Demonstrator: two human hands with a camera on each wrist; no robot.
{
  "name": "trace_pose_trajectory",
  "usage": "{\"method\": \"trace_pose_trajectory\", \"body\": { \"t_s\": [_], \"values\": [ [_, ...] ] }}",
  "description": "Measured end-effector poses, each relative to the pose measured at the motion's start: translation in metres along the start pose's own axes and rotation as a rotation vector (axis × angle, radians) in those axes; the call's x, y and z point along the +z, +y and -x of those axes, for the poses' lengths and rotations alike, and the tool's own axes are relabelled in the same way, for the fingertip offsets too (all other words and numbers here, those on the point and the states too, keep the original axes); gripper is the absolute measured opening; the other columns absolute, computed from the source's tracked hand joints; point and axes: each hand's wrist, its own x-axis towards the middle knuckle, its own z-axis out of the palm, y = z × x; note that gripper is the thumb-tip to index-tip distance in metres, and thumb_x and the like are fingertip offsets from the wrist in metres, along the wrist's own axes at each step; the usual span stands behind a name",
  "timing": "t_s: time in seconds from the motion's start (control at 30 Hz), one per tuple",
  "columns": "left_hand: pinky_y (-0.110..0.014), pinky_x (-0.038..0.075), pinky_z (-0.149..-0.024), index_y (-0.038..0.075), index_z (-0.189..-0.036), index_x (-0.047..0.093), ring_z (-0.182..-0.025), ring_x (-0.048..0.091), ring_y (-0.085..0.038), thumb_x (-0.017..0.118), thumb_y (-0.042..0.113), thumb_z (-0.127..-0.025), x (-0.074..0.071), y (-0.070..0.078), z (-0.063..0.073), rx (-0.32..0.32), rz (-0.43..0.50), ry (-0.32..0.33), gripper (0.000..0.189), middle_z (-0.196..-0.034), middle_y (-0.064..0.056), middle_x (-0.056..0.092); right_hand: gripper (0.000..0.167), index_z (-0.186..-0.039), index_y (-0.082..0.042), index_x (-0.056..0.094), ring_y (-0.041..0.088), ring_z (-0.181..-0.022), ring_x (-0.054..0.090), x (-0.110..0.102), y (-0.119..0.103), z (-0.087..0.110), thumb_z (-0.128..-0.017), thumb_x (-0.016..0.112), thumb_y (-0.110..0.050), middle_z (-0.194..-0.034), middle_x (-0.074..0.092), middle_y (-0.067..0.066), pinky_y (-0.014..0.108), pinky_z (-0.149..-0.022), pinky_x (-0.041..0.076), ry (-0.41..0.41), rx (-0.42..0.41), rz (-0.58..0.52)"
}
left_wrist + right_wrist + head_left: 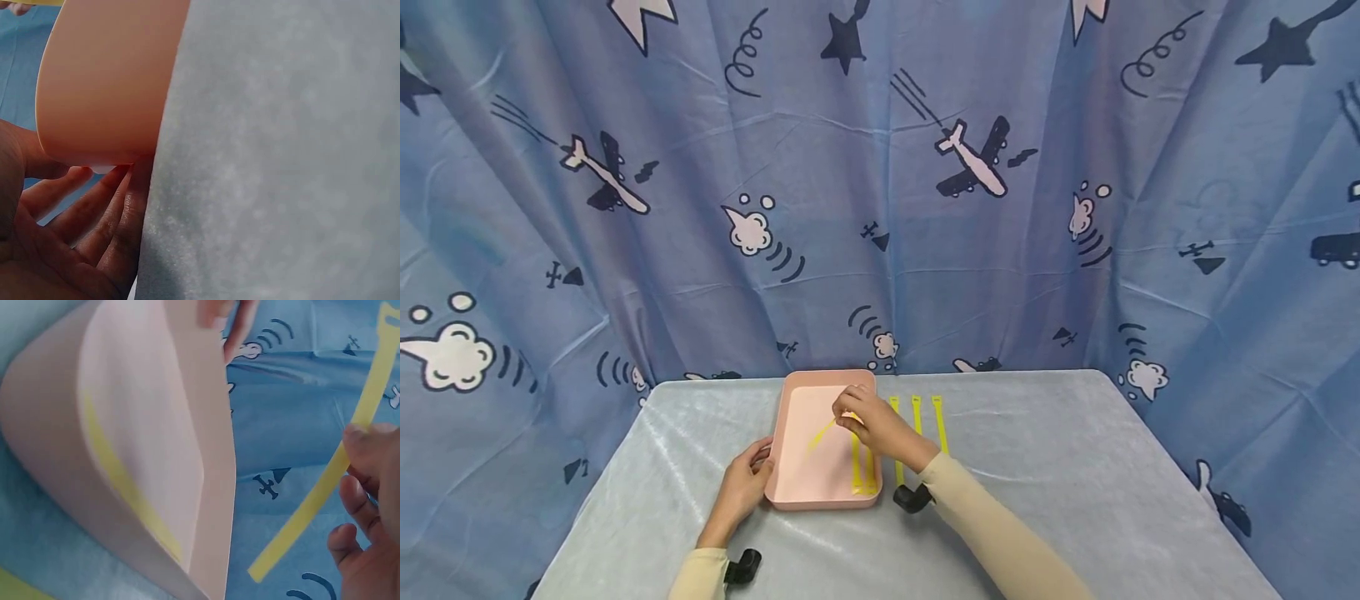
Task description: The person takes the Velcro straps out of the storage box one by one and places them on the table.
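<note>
A pink tray (805,498) stands on the table, its left rim gripped by my left hand (747,479). In the left wrist view, the fingers (94,219) and thumb meet the tray's edge. Above the tray's interior, my right hand (872,421) pinches a yellow cable strap (312,503) between thumb and fingers. This strap slants, with its slotted head at the upper end in the right wrist view. Two more yellow straps (856,467) lie lengthwise along the right side of the tray floor.
Right of the tray, three yellow straps (940,421) lie side by side on the grey cloth-covered table (1075,500); my right forearm covers parts of them. A blue patterned curtain (850,167) hangs behind the table. Black wrist mounts (743,567) sit at both wrists.
</note>
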Motion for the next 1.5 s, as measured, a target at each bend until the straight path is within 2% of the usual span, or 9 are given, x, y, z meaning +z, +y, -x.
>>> {"method": "trace_pose_trajectory", "body": {
  "t_s": [0.1,0.33,0.43,0.53,0.8,0.97,1.27,1.5],
  "values": [
    [-0.044,0.056,-0.09,0.003,-0.14,0.053,-0.11,0.066,-0.034,0.054,0.007,-0.097,0.001,0.0,0.001,-0.002,-0.009,0.001,0.042,-0.126,-0.022,0.065,0.01,-0.095,-0.016,0.055,0.01,-0.093,0.053,-0.002,0.0,0.002,-0.093,0.065,-0.013,-0.096,0.058,-0.005,0.026,-0.082,0.05,0.004,0.071,-0.151],
    [-0.043,0.056,-0.091,0.003,-0.14,0.052,-0.112,0.065,-0.035,0.054,0.006,-0.097,0.002,0.0,-0.001,0.001,0.014,-0.001,0.042,-0.127,-0.023,0.064,0.005,-0.097,-0.016,0.056,0.011,-0.078,0.051,-0.009,0.0,0.004,-0.097,0.06,-0.018,-0.087,0.057,0.0,0.02,-0.065,0.04,0.038,0.273,-0.456],
    [-0.042,0.056,-0.09,0.003,-0.14,0.052,-0.112,0.065,-0.035,0.054,0.006,-0.097,0.003,-0.001,-0.003,0.008,0.025,-0.002,0.043,-0.127,-0.023,0.064,0.006,-0.099,-0.013,0.057,0.013,-0.081,0.054,-0.012,0.0,0.003,-0.098,0.059,-0.019,-0.09,0.058,0.004,0.02,-0.068,0.043,0.065,0.349,-0.579],
    [-0.042,0.057,-0.089,0.002,-0.139,0.053,-0.111,0.066,-0.035,0.055,0.006,-0.097,0.002,0.0,-0.003,0.011,0.029,-0.003,0.043,-0.126,-0.024,0.064,0.01,-0.101,-0.01,0.057,0.015,-0.087,0.055,-0.012,-0.001,0.004,-0.098,0.059,-0.019,-0.095,0.058,0.005,0.021,-0.071,0.044,0.077,0.408,-0.652],
    [-0.042,0.057,-0.089,0.001,-0.138,0.054,-0.111,0.066,-0.036,0.055,0.005,-0.097,0.002,0.0,-0.002,0.02,0.025,0.004,0.041,-0.125,-0.024,0.065,0.012,-0.104,-0.002,0.054,0.012,-0.089,0.054,-0.011,-0.003,0.005,-0.097,0.059,-0.01,-0.097,0.055,0.002,0.022,-0.075,0.045,0.102,0.548,-0.778],
    [-0.042,0.057,-0.09,0.002,-0.138,0.054,-0.111,0.066,-0.035,0.055,0.005,-0.097,0.002,0.0,-0.001,0.015,0.027,0.001,0.041,-0.126,-0.024,0.065,0.011,-0.105,-0.002,0.055,0.011,-0.085,0.054,-0.01,-0.005,0.006,-0.096,0.061,-0.007,-0.094,0.056,-0.001,0.022,-0.073,0.046,0.138,0.626,-0.83],
    [-0.043,0.056,-0.09,0.001,-0.138,0.054,-0.11,0.066,-0.036,0.055,0.005,-0.097,0.0,0.001,-0.001,0.014,0.019,-0.001,0.041,-0.125,-0.025,0.064,0.018,-0.11,-0.001,0.056,0.012,-0.079,0.054,-0.005,-0.002,0.014,-0.096,0.062,-0.01,-0.094,0.059,0.002,0.019,-0.067,0.046,0.23,0.648,-0.87],
    [-0.044,0.056,-0.091,0.001,-0.139,0.052,-0.112,0.065,-0.036,0.054,0.005,-0.097,0.0,-0.001,-0.001,0.016,0.011,-0.007,0.043,-0.126,-0.025,0.064,0.026,-0.121,-0.002,0.058,0.015,-0.079,0.053,-0.007,0.003,0.021,-0.096,0.061,-0.007,-0.094,0.059,0.002,0.022,-0.067,0.047,0.278,0.716,-0.904]
  ]
}}
